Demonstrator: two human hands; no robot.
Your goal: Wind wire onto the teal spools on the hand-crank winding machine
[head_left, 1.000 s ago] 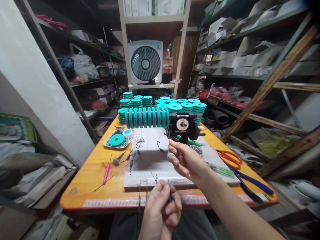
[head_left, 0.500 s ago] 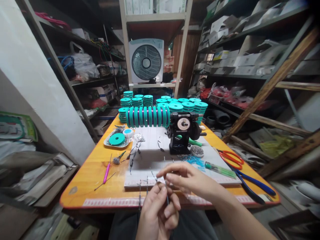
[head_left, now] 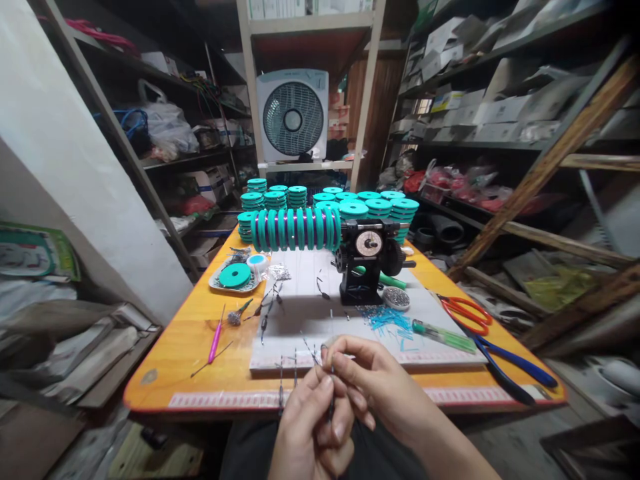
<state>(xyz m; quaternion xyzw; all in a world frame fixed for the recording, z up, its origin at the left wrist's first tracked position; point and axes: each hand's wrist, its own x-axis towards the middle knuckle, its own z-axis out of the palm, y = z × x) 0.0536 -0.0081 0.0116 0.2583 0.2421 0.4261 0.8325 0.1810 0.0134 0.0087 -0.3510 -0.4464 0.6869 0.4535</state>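
My left hand [head_left: 313, 427] is closed in a pinch around a thin dark needle-like piece [head_left: 331, 400] at the near edge of the orange table [head_left: 185, 347]. My right hand [head_left: 370, 377] meets it from the right, fingertips pinched at the top of that same piece. Both hands hover just before the white mat [head_left: 310, 313]. On the mat lie several thin wire pieces [head_left: 295, 360] and a scatter of small blue bits [head_left: 387, 320]. Behind stands a black winding machine [head_left: 365, 260] with a row of teal spools [head_left: 295, 230] on its shaft.
Stacks of teal spools [head_left: 325, 200] fill the table's far end. A tray with a teal spool [head_left: 235, 277] and a pink-handled tool [head_left: 216, 337] lie left. Red scissors [head_left: 465, 313], blue-handled pliers [head_left: 515, 370] and a green tool [head_left: 443, 333] lie right. Cluttered shelves flank the table; a fan [head_left: 293, 117] stands behind.
My right hand came down from near the winding machine to my left hand and closed on the piece it holds. The blue bits it had covered now show.
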